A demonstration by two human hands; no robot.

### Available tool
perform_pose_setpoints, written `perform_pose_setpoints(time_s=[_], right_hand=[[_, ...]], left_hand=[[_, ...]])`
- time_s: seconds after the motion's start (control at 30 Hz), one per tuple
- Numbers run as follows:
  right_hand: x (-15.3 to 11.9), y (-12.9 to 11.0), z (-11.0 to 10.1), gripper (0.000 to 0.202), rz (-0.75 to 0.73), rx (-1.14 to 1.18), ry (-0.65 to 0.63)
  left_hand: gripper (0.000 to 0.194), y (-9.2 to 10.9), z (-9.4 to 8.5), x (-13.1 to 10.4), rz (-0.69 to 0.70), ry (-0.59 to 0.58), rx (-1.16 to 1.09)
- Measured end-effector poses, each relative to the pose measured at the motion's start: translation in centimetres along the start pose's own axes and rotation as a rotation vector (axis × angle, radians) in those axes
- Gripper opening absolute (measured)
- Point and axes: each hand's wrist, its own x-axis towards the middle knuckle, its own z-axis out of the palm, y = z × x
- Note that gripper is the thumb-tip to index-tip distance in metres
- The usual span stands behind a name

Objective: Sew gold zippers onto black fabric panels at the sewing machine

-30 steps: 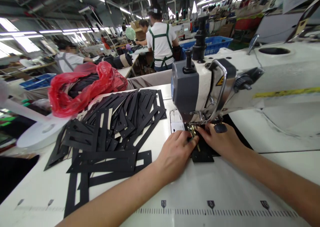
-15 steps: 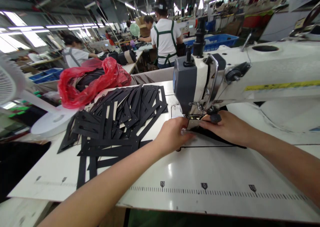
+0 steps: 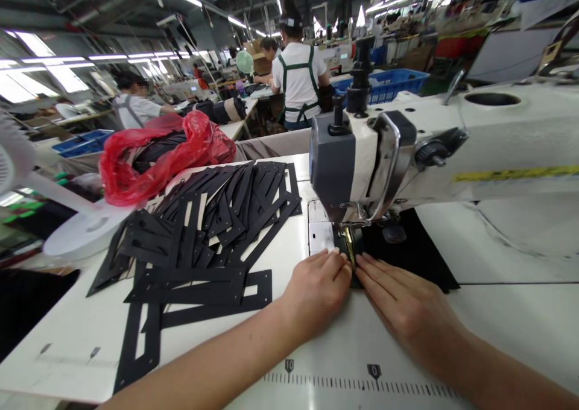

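Drawn back toward the wearer, the right hand [image 3: 409, 307] lies flat opposite a bent-fingered left hand [image 3: 319, 286], its grip unclear, beside a gold-toned zipper [image 3: 350, 247] on black material [image 3: 414, 250] beneath a sewing machine head [image 3: 357, 166], likely light, pliable and best guided by its edges.

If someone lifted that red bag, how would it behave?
The red bag looks floppy: its thin plastic is crumpled. It may feel heavier than plastic alone, since dark material sits inside. Its mouth gapes, so contents might spill if tipped.
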Motion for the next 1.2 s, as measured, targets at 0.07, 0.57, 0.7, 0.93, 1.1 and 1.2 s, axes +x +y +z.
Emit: perform_pose_setpoints(time_s=[0.07, 0.57, 0.7, 0.93, 1.1, 1.2], right_hand=[[0.2, 0.2, 0.1, 0.035, 0.005, 0.006, 0.004], [1.2, 1.4, 1.9, 0.032, 0.042, 0.044, 0.026], [0.4, 1.0, 1.8, 0.032, 0.092, 0.046, 0.004], [-0.4, 1.0, 2.5, 0.035, 0.083, 0.019, 0.007], [0.2, 1.7, 2.7, 0.034, 0.071, 0.025, 0.001], [0.9, 2.1, 2.7, 0.037, 0.079, 0.032, 0.022]], left_hand=[[0.023, -0.2, 0.0, 0.1, -0.001, -0.004, -0.001], [0.026, -2.1, 0.8, 0.8, -0.036, -0.075, -0.062], [0.022, -1.2, 0.3, -0.5, -0.146, -0.009, -0.127], [0.023, -1.5, 0.6, -0.9, 0.003, -0.026, -0.049], [0.025, -2.2, 0.9, -0.2, 0.016, -0.022, -0.053], [0.021, -2.6, 1.0, 0.2, 0.001, -0.039, -0.076]])
